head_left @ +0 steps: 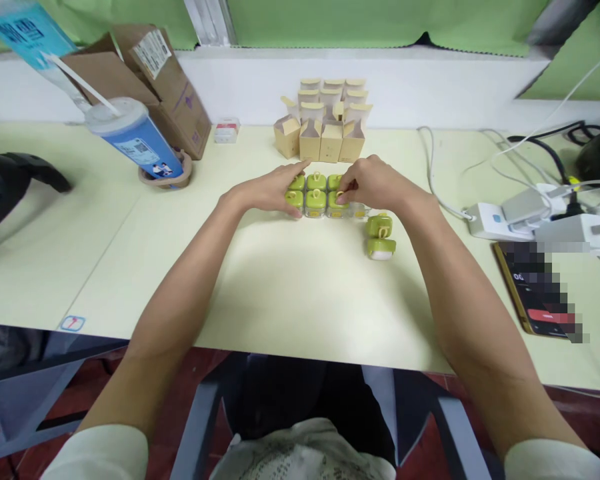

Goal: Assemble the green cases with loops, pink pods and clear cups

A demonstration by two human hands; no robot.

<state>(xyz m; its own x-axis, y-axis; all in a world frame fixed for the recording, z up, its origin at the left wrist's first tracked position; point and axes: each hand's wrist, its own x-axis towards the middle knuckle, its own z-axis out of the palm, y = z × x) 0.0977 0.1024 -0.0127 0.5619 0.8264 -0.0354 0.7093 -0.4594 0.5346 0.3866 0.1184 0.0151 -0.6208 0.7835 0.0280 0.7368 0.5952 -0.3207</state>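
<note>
Small see-through jars with green lids and yellow loops (315,200) stand packed in two rows in the middle of the table. My left hand (267,191) rests against the left end of the rows, its fingers and thumb spread around the outer jars. At the right end, my right hand (375,181) has its fingertips pinched on the green lid (337,199) of a front jar. Beside that jar stands a see-through jar without a lid (359,211), partly under my right hand. Two loose green lids, one (379,225) behind the other (381,249), lie near my right wrist.
Several open small cartons (332,141) stand behind the jars. To the left are a blue cup (147,150), a cardboard box (180,100) and a small white-and-red box (227,131). A power strip (500,222), cables and a phone (533,287) lie at the right.
</note>
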